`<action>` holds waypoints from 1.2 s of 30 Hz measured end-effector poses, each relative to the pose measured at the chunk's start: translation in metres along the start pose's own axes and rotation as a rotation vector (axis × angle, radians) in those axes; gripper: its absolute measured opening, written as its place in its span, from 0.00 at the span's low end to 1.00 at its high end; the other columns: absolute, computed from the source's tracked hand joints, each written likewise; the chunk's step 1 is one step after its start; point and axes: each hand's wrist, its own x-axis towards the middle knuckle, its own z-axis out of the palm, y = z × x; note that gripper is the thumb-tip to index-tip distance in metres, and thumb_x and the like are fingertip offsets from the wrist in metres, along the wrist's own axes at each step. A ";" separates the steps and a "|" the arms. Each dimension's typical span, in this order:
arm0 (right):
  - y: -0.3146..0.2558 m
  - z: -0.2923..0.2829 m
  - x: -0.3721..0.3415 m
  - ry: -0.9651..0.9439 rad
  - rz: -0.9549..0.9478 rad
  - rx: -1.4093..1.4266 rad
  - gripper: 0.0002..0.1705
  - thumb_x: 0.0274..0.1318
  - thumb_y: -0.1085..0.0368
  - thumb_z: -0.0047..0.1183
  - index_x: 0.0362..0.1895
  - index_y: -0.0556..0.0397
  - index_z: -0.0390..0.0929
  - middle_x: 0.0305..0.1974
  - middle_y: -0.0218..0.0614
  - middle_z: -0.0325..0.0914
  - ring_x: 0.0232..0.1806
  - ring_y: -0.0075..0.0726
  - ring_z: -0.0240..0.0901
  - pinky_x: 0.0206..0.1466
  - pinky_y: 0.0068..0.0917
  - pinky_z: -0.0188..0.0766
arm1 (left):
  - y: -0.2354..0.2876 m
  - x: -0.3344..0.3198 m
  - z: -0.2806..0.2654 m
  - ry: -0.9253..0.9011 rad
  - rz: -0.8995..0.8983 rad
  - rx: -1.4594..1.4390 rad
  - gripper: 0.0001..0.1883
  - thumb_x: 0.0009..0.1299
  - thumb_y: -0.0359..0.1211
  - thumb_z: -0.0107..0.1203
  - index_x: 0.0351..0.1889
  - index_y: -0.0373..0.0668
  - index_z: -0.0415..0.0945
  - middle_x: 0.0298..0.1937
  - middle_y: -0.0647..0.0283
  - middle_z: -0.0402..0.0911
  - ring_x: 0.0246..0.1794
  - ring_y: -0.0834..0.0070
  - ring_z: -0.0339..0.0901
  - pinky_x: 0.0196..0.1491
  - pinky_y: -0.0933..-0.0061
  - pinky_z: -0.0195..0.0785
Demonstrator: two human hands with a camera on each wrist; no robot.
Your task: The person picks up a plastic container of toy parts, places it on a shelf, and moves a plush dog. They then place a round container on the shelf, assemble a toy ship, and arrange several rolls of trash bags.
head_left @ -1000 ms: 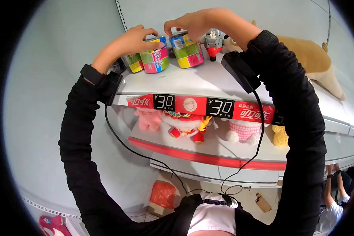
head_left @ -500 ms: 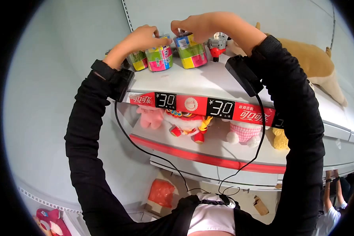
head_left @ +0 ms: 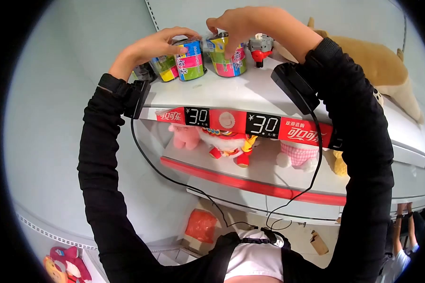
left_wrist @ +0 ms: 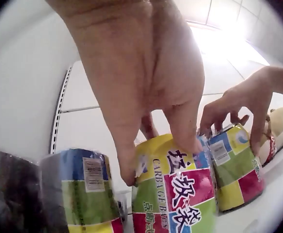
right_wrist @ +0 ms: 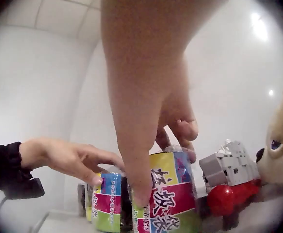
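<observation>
On the upper shelf stand several colourful checkered rolls of garbage bags in clear wrap. My left hand (head_left: pixel 148 47) holds one roll (head_left: pixel 190 62) from above, thumb at its front and fingers at the back; its printed label (left_wrist: pixel 182 194) shows large in the left wrist view. Just to the right, my right hand (head_left: pixel 238 29) grips a second roll (head_left: pixel 229 62) by its upper part, thumb down its front face (right_wrist: pixel 173 194). A third roll (head_left: pixel 166 70), its barcode visible in the left wrist view, stands left of my left hand.
A grey and red toy (head_left: pixel 259 47) stands right of the rolls, with a big tan plush (head_left: pixel 363 61) beyond it. Red price strips (head_left: pixel 226 120) line the shelf edge, above plush toys (head_left: pixel 229 146) on the lower shelf. Cables hang from both wrists. A wall (head_left: pixel 80 94) rises at left.
Both held rolls have turned: the right one's barcode has swung away to the left and its label now faces front. The left roll's face has also shifted, showing a blue side strip.
</observation>
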 end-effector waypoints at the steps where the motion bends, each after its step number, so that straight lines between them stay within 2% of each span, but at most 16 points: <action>1: 0.000 0.001 -0.001 0.033 0.022 -0.009 0.42 0.26 0.50 0.67 0.50 0.52 0.64 0.40 0.45 0.74 0.41 0.46 0.74 0.38 0.38 0.72 | -0.001 0.001 -0.001 -0.024 0.018 -0.029 0.23 0.60 0.27 0.50 0.55 0.47 0.67 0.55 0.65 0.67 0.51 0.71 0.66 0.55 0.72 0.59; 3: 0.001 0.009 0.000 0.099 0.065 -0.025 0.39 0.28 0.49 0.65 0.47 0.51 0.65 0.36 0.46 0.76 0.37 0.48 0.75 0.38 0.38 0.71 | -0.005 0.003 -0.002 -0.075 0.055 -0.087 0.23 0.61 0.28 0.50 0.56 0.47 0.65 0.58 0.64 0.65 0.55 0.70 0.65 0.58 0.68 0.58; 6: -0.003 0.015 0.002 0.130 0.159 -0.118 0.41 0.29 0.44 0.63 0.48 0.53 0.66 0.38 0.46 0.76 0.39 0.49 0.75 0.40 0.38 0.71 | -0.008 0.004 0.001 -0.067 0.110 -0.121 0.22 0.61 0.28 0.50 0.56 0.46 0.65 0.57 0.64 0.66 0.54 0.71 0.66 0.58 0.68 0.58; 12: -0.007 0.017 0.005 0.126 0.209 -0.084 0.43 0.30 0.40 0.60 0.49 0.55 0.66 0.39 0.46 0.76 0.41 0.48 0.74 0.40 0.39 0.72 | -0.008 0.002 0.005 -0.031 0.003 -0.150 0.22 0.62 0.29 0.50 0.56 0.45 0.65 0.56 0.64 0.68 0.55 0.72 0.65 0.59 0.70 0.56; 15: -0.009 0.020 0.005 0.139 0.217 -0.098 0.45 0.30 0.38 0.60 0.49 0.56 0.66 0.39 0.46 0.76 0.41 0.48 0.74 0.41 0.39 0.72 | -0.019 0.007 0.010 0.042 0.107 -0.099 0.21 0.62 0.32 0.51 0.55 0.48 0.66 0.55 0.66 0.68 0.55 0.73 0.65 0.57 0.73 0.58; 18: -0.008 0.023 0.004 0.168 0.205 -0.124 0.46 0.31 0.36 0.59 0.49 0.56 0.66 0.39 0.46 0.76 0.42 0.48 0.74 0.41 0.38 0.72 | -0.025 0.011 0.010 0.006 0.180 -0.074 0.23 0.63 0.34 0.50 0.58 0.46 0.63 0.57 0.62 0.66 0.59 0.71 0.62 0.61 0.70 0.53; 21: -0.010 0.022 0.003 0.146 0.217 -0.156 0.46 0.33 0.33 0.57 0.49 0.57 0.66 0.39 0.46 0.75 0.42 0.48 0.74 0.41 0.38 0.71 | -0.030 0.008 0.008 0.193 0.206 0.124 0.22 0.65 0.39 0.48 0.58 0.46 0.63 0.58 0.62 0.66 0.60 0.70 0.61 0.62 0.70 0.52; 24: -0.012 0.024 0.003 0.142 0.226 -0.160 0.47 0.34 0.32 0.54 0.50 0.57 0.66 0.39 0.46 0.76 0.42 0.47 0.74 0.41 0.37 0.71 | -0.040 0.007 -0.009 0.292 0.166 0.169 0.23 0.66 0.44 0.47 0.58 0.47 0.64 0.57 0.63 0.67 0.60 0.70 0.61 0.61 0.69 0.52; 25: -0.012 0.025 0.002 0.148 0.222 -0.160 0.47 0.34 0.31 0.54 0.50 0.57 0.65 0.39 0.46 0.76 0.42 0.47 0.74 0.42 0.37 0.71 | -0.043 0.006 -0.015 0.321 0.157 0.129 0.22 0.66 0.45 0.47 0.56 0.47 0.66 0.55 0.62 0.69 0.59 0.70 0.63 0.59 0.69 0.55; 28: -0.013 0.026 0.001 0.148 0.221 -0.154 0.49 0.34 0.30 0.54 0.52 0.57 0.64 0.39 0.46 0.76 0.42 0.47 0.74 0.42 0.37 0.71 | -0.054 0.003 -0.030 0.368 0.032 0.293 0.21 0.66 0.46 0.46 0.53 0.46 0.68 0.53 0.61 0.71 0.54 0.71 0.67 0.57 0.71 0.59; 29: -0.014 0.024 0.000 0.133 0.227 -0.148 0.50 0.34 0.30 0.54 0.52 0.57 0.64 0.39 0.46 0.76 0.43 0.47 0.74 0.42 0.37 0.71 | -0.056 0.002 -0.029 0.423 0.069 0.409 0.22 0.65 0.49 0.47 0.49 0.44 0.71 0.47 0.60 0.75 0.46 0.71 0.72 0.49 0.71 0.65; 32: -0.017 0.022 -0.001 0.118 0.235 -0.159 0.50 0.34 0.30 0.54 0.53 0.56 0.64 0.40 0.46 0.76 0.43 0.46 0.74 0.42 0.37 0.71 | -0.055 0.001 -0.029 0.292 -0.178 0.733 0.24 0.63 0.51 0.49 0.47 0.43 0.72 0.41 0.59 0.77 0.40 0.69 0.73 0.42 0.68 0.66; 33: -0.018 0.021 0.000 0.120 0.234 -0.168 0.50 0.34 0.30 0.54 0.53 0.56 0.64 0.40 0.45 0.76 0.43 0.46 0.74 0.42 0.37 0.71 | -0.052 -0.001 -0.026 0.252 -0.230 0.735 0.23 0.63 0.51 0.49 0.46 0.43 0.72 0.40 0.59 0.77 0.38 0.69 0.73 0.40 0.68 0.66; 35: -0.017 0.024 0.002 0.142 0.261 -0.175 0.49 0.31 0.29 0.54 0.52 0.51 0.67 0.42 0.39 0.76 0.43 0.43 0.74 0.42 0.37 0.71 | -0.049 0.000 -0.022 0.169 -0.330 0.737 0.23 0.62 0.51 0.50 0.45 0.43 0.72 0.37 0.58 0.78 0.36 0.68 0.74 0.36 0.67 0.66; 36: -0.017 0.026 0.003 0.152 0.274 -0.179 0.48 0.30 0.28 0.54 0.51 0.49 0.69 0.43 0.35 0.76 0.44 0.41 0.74 0.42 0.37 0.71 | -0.050 0.000 -0.022 0.154 -0.331 0.694 0.23 0.62 0.50 0.51 0.46 0.44 0.72 0.39 0.58 0.77 0.38 0.68 0.73 0.39 0.67 0.66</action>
